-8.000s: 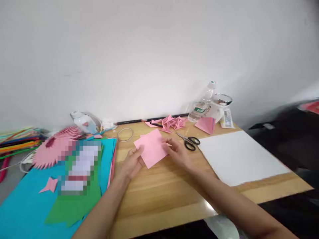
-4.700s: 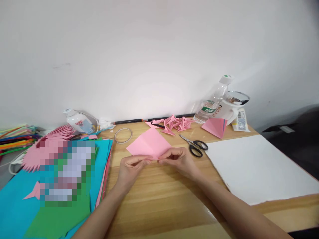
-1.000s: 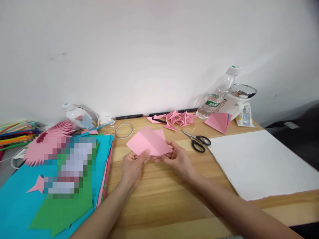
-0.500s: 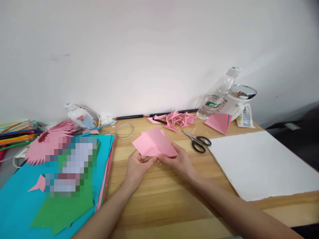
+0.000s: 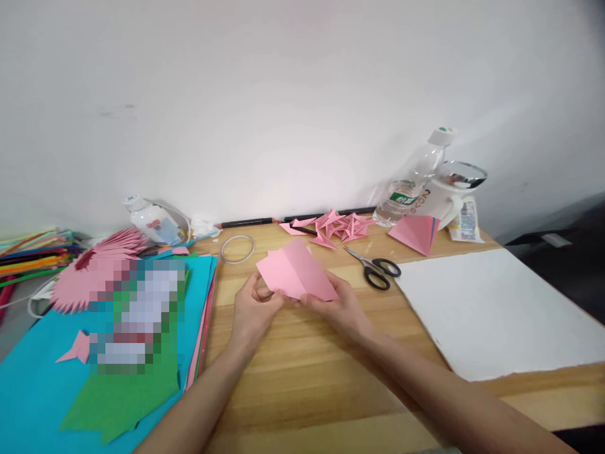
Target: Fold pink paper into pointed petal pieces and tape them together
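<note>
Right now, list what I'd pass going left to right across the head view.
Bundle of colorful strips → white bottle → thin ring → creased pink sheet → scissors → large white sheet.

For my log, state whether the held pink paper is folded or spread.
Partly folded: the pink paper bends at a central crease, its two sides shaded differently.

head-worn; forward, down over table point(image 5: 297, 391)
</note>
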### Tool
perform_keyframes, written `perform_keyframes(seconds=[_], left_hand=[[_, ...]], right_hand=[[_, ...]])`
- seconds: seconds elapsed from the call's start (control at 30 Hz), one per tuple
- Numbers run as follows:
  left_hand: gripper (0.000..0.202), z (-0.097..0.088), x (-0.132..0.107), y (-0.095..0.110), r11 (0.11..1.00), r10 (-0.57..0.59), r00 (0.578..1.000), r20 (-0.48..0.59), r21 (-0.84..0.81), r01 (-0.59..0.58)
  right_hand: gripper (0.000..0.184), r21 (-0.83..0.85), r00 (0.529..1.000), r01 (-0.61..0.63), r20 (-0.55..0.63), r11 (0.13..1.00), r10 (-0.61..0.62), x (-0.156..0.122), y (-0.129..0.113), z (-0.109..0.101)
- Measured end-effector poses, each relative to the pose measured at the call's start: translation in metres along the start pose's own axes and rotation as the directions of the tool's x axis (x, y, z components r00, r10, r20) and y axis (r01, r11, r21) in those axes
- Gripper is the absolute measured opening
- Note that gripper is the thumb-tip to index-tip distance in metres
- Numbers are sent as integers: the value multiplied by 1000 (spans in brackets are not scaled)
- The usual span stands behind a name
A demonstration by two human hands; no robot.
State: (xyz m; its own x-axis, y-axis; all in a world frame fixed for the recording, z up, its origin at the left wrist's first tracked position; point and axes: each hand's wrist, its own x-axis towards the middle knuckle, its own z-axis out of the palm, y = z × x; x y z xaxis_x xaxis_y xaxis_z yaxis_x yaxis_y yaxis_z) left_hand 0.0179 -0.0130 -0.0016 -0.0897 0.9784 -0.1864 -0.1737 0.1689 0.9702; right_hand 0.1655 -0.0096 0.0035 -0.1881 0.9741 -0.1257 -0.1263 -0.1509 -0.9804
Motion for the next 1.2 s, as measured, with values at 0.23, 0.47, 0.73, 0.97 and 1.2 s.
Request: perform_keyframes(seconds=[0.23, 0.47, 0.73, 0.97, 1.2], left_hand=[[67, -7, 6, 8, 998, 52, 991, -126, -15, -55], [49, -5, 6, 8, 994, 21, 998, 56, -113, -14], [29, -7, 3, -3, 996, -77, 990, 121, 50, 72], [27, -11, 9, 5, 995, -27, 1000, -13, 95, 28], [36, -11, 8, 4, 998, -67, 990, 126, -4, 68]], right_hand=[[29, 36, 1000, -2, -31, 999, 3, 0, -4, -2], [30, 81, 992, 15, -123, 997, -5, 2, 6, -7], [53, 67, 994, 85, 62, 994, -89, 2, 14, -5], [44, -163, 880, 438, 278, 884, -385, 5, 12, -20], [17, -285, 852, 524, 204, 803, -483, 10, 16, -20]])
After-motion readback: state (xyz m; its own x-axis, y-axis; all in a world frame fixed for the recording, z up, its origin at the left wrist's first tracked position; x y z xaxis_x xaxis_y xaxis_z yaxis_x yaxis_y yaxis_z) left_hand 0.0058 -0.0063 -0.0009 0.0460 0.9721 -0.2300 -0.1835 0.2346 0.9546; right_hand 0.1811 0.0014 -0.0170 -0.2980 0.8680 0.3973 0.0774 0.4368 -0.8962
